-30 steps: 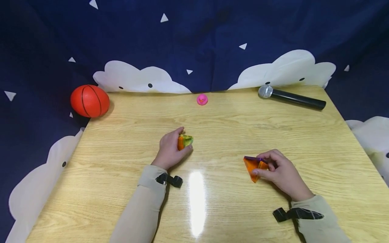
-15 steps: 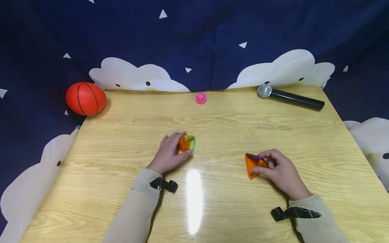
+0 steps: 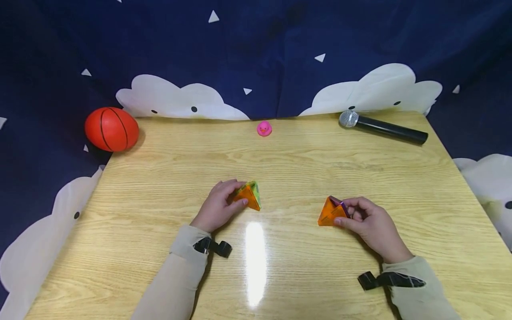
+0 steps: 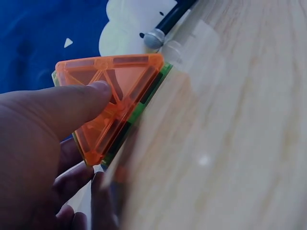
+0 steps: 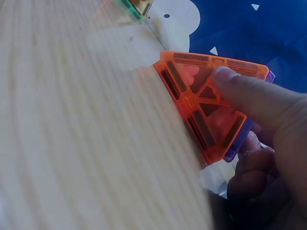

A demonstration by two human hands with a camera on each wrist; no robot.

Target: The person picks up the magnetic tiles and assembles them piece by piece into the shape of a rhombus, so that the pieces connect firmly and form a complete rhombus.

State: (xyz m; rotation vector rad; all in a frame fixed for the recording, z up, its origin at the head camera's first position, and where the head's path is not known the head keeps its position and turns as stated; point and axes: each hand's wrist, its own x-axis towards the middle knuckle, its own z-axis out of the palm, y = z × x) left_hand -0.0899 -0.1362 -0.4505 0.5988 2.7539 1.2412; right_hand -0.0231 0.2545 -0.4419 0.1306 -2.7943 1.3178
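My left hand [image 3: 218,205] pinches a small pyramid of see-through triangular tiles, its orange tile [image 3: 249,195] towards me and yellow-green tiles [image 3: 256,191] behind. In the left wrist view the thumb lies flat across the orange triangle [image 4: 115,76], with a green edge [image 4: 139,112] showing beneath. To the right, my right hand [image 3: 372,226] pinches a second tile pyramid [image 3: 329,213], orange at the front with a purple tile at the back. The right wrist view has the thumb pressed on its orange face [image 5: 192,96], the purple tile [image 5: 240,139] behind and fingers curled under.
A red toy basketball [image 3: 112,129] sits at the table's back left corner. A pink rubber duck [image 3: 264,129] stands at the back middle, and a black microphone [image 3: 388,129] lies at the back right. A dark blue curtain [image 3: 280,53] with white clouds hangs behind the wooden table [image 3: 296,266].
Both pyramids have turned in the hands, so more of their orange faces shows towards me. My left hand has shifted slightly nearer to me. The right hand has hardly moved.
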